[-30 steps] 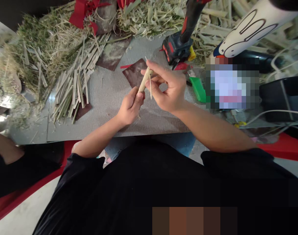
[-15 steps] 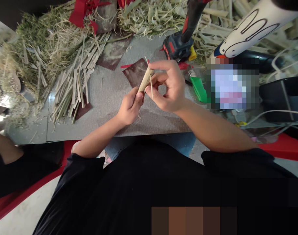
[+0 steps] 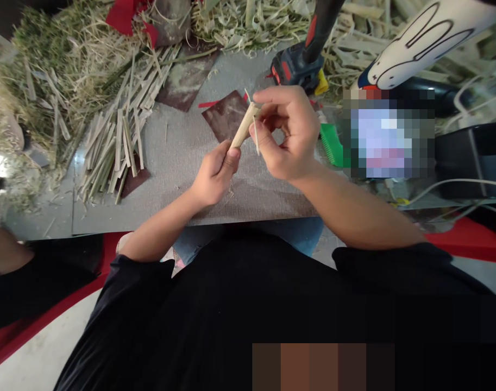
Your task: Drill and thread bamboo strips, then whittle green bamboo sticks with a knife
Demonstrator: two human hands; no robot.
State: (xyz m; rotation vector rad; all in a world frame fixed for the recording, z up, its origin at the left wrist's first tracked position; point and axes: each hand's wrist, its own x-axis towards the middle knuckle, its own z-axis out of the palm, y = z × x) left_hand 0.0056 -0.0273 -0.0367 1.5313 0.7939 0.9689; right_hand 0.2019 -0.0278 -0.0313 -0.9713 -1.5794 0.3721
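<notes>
My left hand [image 3: 215, 172] is closed around the lower end of a short, pale bamboo piece [image 3: 242, 129], which slants up and to the right. A thin bamboo strip [image 3: 256, 142] hangs down beside its upper end, and a second thin end sticks out above the top. My right hand [image 3: 293, 133] is closed in a pinch there, its thumb against the thin strip and its index fingertip at the top of the piece. Whether the strip passes through the piece I cannot tell. Behind them lies a dark square of sandpaper [image 3: 223, 117] on the grey table [image 3: 170, 163].
Cut bamboo strips [image 3: 109, 152] lie piled at left, near heaps of shavings [image 3: 48, 81]. At the back stands a cordless power tool [image 3: 300, 68]. A green comb-like brush [image 3: 332, 144], a white cylinder with a rabbit drawing [image 3: 410, 49] and cables are at right. Another person's arm [image 3: 7, 250] shows far left.
My right hand has moved slightly up and right, and the thin strip has shifted with it. My left hand still grips the bamboo piece. The whole view has shifted a little.
</notes>
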